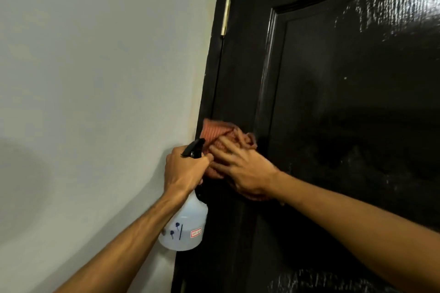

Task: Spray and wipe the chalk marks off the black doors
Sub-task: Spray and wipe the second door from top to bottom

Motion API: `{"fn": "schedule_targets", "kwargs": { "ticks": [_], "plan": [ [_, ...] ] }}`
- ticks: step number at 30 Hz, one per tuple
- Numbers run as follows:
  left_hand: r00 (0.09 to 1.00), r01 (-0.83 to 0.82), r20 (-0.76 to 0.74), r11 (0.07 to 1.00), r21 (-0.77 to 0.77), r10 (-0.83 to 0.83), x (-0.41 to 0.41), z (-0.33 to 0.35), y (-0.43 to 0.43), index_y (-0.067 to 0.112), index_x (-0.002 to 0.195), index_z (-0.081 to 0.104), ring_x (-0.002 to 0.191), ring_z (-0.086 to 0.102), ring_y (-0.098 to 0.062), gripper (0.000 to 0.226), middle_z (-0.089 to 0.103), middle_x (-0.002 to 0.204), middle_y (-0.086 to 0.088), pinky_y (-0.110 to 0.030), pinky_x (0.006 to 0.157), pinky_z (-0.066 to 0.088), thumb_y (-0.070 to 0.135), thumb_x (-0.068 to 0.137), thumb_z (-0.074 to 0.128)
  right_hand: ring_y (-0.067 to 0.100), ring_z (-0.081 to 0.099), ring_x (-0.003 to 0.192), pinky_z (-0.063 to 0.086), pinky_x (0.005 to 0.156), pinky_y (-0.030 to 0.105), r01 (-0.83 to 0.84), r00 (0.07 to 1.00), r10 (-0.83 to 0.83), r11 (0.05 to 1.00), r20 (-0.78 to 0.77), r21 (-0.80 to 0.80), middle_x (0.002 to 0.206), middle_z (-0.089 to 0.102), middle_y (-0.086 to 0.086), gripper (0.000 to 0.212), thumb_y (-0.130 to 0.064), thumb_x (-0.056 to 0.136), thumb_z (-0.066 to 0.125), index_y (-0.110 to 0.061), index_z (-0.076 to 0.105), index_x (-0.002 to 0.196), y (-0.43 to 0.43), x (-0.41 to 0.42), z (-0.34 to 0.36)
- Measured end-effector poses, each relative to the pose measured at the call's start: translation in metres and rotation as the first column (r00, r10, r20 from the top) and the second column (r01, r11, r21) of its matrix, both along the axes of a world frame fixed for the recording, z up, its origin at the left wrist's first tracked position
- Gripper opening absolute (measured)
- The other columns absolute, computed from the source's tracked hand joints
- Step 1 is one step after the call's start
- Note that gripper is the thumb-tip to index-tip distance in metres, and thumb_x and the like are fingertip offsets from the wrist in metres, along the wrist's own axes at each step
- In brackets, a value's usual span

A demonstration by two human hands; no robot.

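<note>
1. Under the right hand (240,169), an orange cloth (214,132) is pressed against the black door (333,102), with the fingers spread flat over it.
2. Just left of it, the left hand (183,169) grips the neck of a white spray bottle (185,226).
3. Chalk marks (400,5) smear the panel above and to the right of both hands, and more show below them.

There is one black door (238,78) with one brass hinge (226,10), set beside one pale wall (95,78). Two hands are in view, the left hand (184,169) and the right hand (245,171). There is one spray bottle (184,228) bearing one red-and-white label (196,232), and one orange cloth (214,131). Chalk marks (400,5) show as two plain patches, the upper one and a lower patch (316,280).
</note>
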State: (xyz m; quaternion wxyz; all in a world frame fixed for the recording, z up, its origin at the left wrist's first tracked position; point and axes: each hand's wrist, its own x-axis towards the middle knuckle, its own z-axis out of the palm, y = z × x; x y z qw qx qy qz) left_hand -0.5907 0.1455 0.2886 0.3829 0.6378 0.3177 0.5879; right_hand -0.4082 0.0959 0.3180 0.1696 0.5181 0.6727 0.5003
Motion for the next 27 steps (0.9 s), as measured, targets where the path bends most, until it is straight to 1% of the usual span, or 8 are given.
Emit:
{"fn": "schedule_targets", "kwargs": {
  "ticks": [2,7,12,15,18,22,24,27],
  "plan": [
    [1.0,0.006,-0.003,1.0,0.002,-0.006,-0.003,-0.01,0.003,0.01,0.08,0.076,0.039,0.059,-0.015,0.018,0.074,0.069,-0.014,-0.03,0.048,0.053,0.025,0.086,0.08,0.04,0.031,0.148,0.039,0.111,0.06,-0.002,0.999,0.005,0.997,0.034,-0.073,0.157,0.042,0.01,0.067,-0.039,0.087,0.058,-0.026,0.049,0.152,0.009,-0.003,0.006],
    [1.0,-0.01,-0.004,1.0,-0.008,0.01,-0.007,-0.027,0.008,0.006,0.083,0.076,0.048,0.064,-0.017,0.016,0.075,0.071,-0.013,-0.021,0.042,0.048,0.021,0.087,0.08,0.045,0.014,0.154,0.005,0.119,0.071,0.099,0.989,-0.059,0.943,-0.134,0.318,0.167,0.025,0.016,0.065,-0.039,0.094,0.051,-0.024,0.041,0.156,0.028,-0.018,0.049],
    [1.0,0.011,0.005,1.0,0.002,-0.011,-0.009,-0.039,-0.003,0.009,0.077,0.073,0.042,0.058,-0.012,0.017,0.071,0.065,-0.012,-0.026,0.044,0.049,0.02,0.088,0.081,0.039,0.015,0.156,0.036,0.114,0.059,0.053,0.999,-0.052,0.986,0.01,-0.156,0.168,0.023,0.012,0.062,-0.026,0.095,0.044,-0.025,0.039,0.157,-0.004,-0.008,-0.047],
    [1.0,0.024,0.012,1.0,0.002,-0.024,-0.005,-0.041,-0.01,0.01,0.082,0.074,0.051,0.065,-0.02,0.012,0.075,0.072,-0.014,-0.026,0.044,0.05,0.018,0.089,0.08,0.04,0.033,0.149,0.032,0.119,0.058,0.039,0.991,-0.015,0.984,-0.136,0.172,0.159,0.042,0.012,0.066,-0.028,0.085,0.06,-0.022,0.052,0.15,-0.028,0.009,0.001],
    [0.999,0.038,0.019,0.999,0.026,-0.038,0.004,-0.043,-0.027,0.014,0.085,0.075,0.058,0.07,-0.027,0.009,0.076,0.075,-0.012,-0.028,0.046,0.051,0.019,0.09,0.08,0.045,0.023,0.151,0.011,0.123,0.066,0.131,0.977,-0.061,0.926,-0.203,0.354,0.161,0.037,0.016,0.064,-0.025,0.086,0.055,-0.018,0.05,0.15,-0.069,0.028,-0.006],
    [0.996,0.088,-0.009,0.995,0.046,-0.087,0.02,-0.045,-0.055,0.012,0.085,0.073,0.056,0.068,-0.027,0.01,0.075,0.077,-0.016,-0.024,0.043,0.051,0.019,0.091,0.079,0.041,0.033,0.148,0.014,0.122,0.06,0.081,0.996,-0.08,0.996,0.047,-0.027,0.154,0.047,0.012,0.063,-0.026,0.081,0.059,-0.02,0.059,0.144,-0.123,0.049,-0.074],
    [0.993,0.119,-0.009,0.991,0.055,-0.118,0.031,-0.044,-0.067,0.012,0.085,0.073,0.056,0.066,-0.024,0.011,0.074,0.077,-0.016,-0.023,0.043,0.05,0.018,0.091,0.078,0.041,0.037,0.142,0.017,0.122,0.062,0.072,0.997,-0.072,0.984,-0.002,0.164,0.15,0.05,0.01,0.066,-0.029,0.08,0.055,-0.023,0.056,0.146,-0.14,0.067,-0.034],
    [0.986,0.162,0.02,0.984,0.07,-0.164,0.046,-0.041,-0.086,0.013,0.083,0.072,0.057,0.066,-0.024,0.011,0.074,0.077,-0.015,-0.025,0.043,0.05,0.019,0.091,0.079,0.043,0.03,0.147,0.015,0.121,0.065,0.266,0.951,-0.142,0.825,-0.274,0.499,0.16,0.038,0.012,0.069,-0.025,0.084,0.053,-0.024,0.047,0.152,-0.171,0.076,0.027]
  ]
}}
